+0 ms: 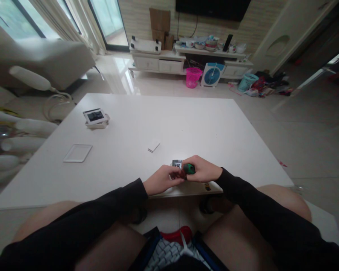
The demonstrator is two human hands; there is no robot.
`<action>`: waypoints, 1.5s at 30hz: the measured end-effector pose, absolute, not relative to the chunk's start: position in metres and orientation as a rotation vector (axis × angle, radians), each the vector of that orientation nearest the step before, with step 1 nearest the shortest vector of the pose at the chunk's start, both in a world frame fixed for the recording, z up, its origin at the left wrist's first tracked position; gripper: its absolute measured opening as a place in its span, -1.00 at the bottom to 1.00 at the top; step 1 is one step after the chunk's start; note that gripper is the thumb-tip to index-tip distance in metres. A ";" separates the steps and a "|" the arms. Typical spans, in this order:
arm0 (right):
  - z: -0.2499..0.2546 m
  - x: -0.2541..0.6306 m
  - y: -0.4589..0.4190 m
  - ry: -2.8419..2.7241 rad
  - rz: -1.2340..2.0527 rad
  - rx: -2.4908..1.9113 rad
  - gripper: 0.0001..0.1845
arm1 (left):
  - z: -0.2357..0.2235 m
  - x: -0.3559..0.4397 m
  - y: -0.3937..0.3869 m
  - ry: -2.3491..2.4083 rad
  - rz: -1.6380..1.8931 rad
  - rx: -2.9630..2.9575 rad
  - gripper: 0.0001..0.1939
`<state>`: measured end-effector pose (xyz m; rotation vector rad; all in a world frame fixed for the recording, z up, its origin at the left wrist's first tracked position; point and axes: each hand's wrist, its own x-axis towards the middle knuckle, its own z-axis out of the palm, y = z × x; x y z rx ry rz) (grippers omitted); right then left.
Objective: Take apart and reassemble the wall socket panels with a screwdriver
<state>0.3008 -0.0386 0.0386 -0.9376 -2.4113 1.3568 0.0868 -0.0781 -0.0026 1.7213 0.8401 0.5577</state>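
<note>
Green-handled tool [189, 169] in closed right hand [203, 169], grey device [177, 162] beside curled left hand [163, 179].

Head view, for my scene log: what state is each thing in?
Green-handled tool: held in right hand
Right hand: closed
Left hand: fingers curled, hold unclear
Small device: partly covered
White box: panel on top
Transparent tray: lying flat
Television: screen dark
Fan: upright, spinning unclear

The right grip [202, 168] holds a green-and-black handled tool [189, 168] over a small dark-framed device [177, 163] on the white tabletop [158, 116]. The left grip [165, 178] is close against its left side, with a small white piece [154, 146] lying beyond the left grip.
</note>
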 end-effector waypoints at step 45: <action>0.058 0.331 -0.022 -1.627 0.890 -1.188 -0.59 | -0.014 0.044 -0.046 1.321 0.158 2.246 -0.56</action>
